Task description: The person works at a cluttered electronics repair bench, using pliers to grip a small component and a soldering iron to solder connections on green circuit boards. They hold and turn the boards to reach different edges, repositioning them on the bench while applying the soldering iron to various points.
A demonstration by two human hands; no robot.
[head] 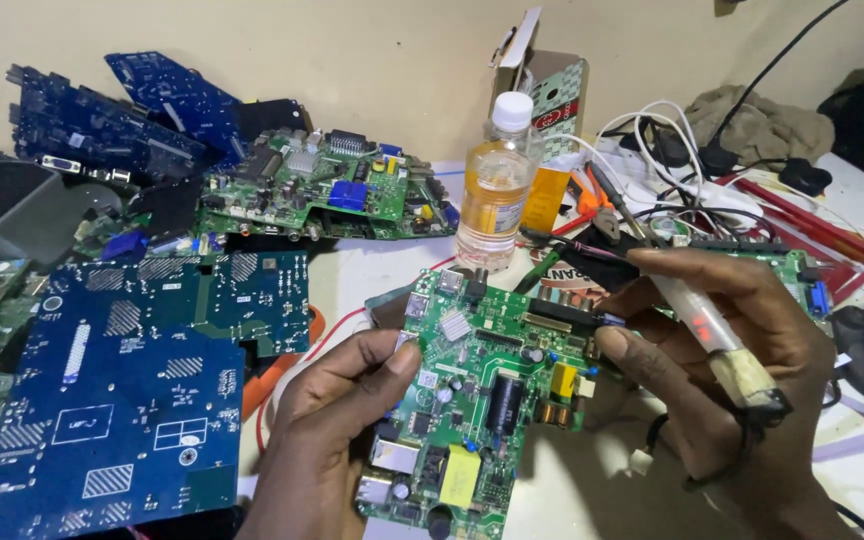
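two hands meet over one green circuit board (482, 400) in the head view, low and centre on the white table (382, 265). the left hand (337, 420) pinches the board's left edge, thumb pressed on top near a small silver chip, fingers curled beneath. the right hand (722, 370) is closed around a pale soldering iron (707, 325) with a taped handle, its dark tip lying at the board's upper right edge; the thumb touches that same edge. a large blue board (122, 400) lies just beside the left hand, hemming it in. behind the held board stands a clear bottle (493, 190) of amber liquid with a white cap, close to the top edge. another green board (337, 190) and dark blue boards (112, 120) crowd the far left. tangled cables (672, 140) fill the right rear. the only bare table shows below the right hand and between the boards.
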